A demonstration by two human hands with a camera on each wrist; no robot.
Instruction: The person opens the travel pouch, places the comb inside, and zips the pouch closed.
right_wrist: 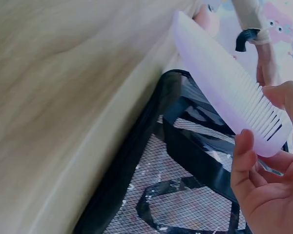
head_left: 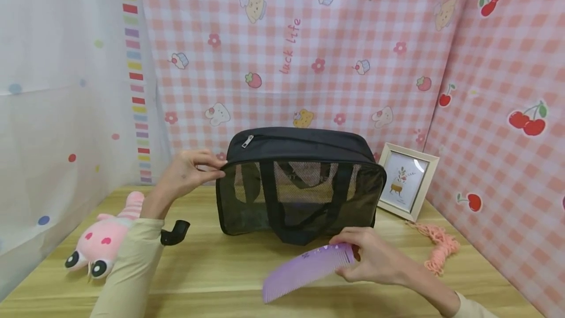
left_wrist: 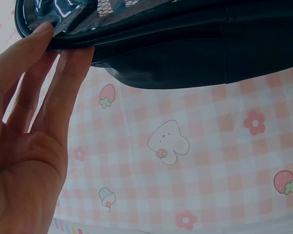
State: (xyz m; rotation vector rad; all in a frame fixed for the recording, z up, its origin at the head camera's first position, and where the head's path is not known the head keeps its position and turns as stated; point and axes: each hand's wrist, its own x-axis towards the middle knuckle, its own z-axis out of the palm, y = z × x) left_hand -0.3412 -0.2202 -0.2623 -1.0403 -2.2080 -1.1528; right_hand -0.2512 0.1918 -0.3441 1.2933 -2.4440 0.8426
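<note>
A black zippered bag with see-through and mesh panels stands upright on the table, its strap handle hanging down the front. My left hand pinches the bag's upper left edge; in the left wrist view the thumb lies on the clear panel and the fingers on the dark rim. In front of the bag, my right hand grips a purple comb by its right end, tilted with the teeth facing down. The right wrist view shows the comb between thumb and fingers, in front of the bag's strap.
A pink plush toy lies at the left, partly behind my left sleeve. Beside that forearm is a black curved pipe-like piece. At the right, a framed picture leans against the checked curtain, with a bundle of pink yarn before it.
</note>
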